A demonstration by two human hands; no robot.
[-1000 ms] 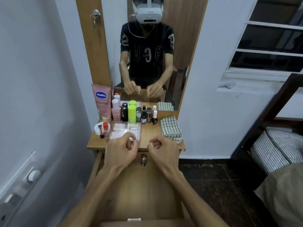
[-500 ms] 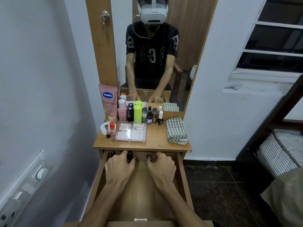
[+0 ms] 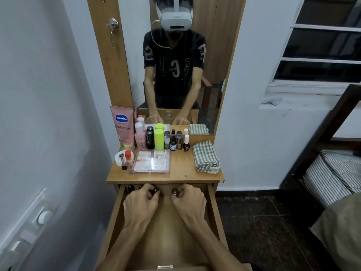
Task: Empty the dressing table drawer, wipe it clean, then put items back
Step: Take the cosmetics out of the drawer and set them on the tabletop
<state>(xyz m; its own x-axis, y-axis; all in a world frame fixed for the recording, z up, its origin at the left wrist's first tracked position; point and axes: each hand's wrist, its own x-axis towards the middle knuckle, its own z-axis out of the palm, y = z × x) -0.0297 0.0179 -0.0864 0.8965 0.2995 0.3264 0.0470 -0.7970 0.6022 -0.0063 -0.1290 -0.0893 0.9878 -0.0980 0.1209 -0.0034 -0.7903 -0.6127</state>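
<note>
Right, both hands are deep at the back of the open drawer (image 3: 213, 214), lower centre of frame. Left hand (image 3: 140, 204) has its fingers curled round a small dark bottle (image 3: 154, 190) tucked under the counter's (image 3: 183, 173) front edge. Right hand (image 3: 188, 201) has its fingers curled at a brown-capped bottle (image 3: 174, 191); looks like a pinch, but the contact is partly hidden. 2 more dark caps (image 3: 130, 188) sit left of the left hand along the back wall, not touched.

Handling call: these look like nail polish bottles, so likely glass, small, light, rigid. Smooth round bodies, slippery; easy to knock over or roll. Best hold is a pinch across the cap or neck, or a wrap round the body; 1 per hand is safe, more risks clinking and drops. Headroom under the counter lip is tight, so pull back toward the drawer front before lifting.

Rest of the drawer floor in view is bare wood. Already on the counter at frame centre: Vaseline tube (image 3: 122, 128), pink bottle (image 3: 139, 137), lime green container (image 3: 159, 139), row of polish bottles (image 3: 175, 141), clear organiser box (image 3: 151, 161), folded checked cloth (image 3: 206, 157) at right for the wipe.

Judgement: emptying is nearly done, wiping not started.
</note>
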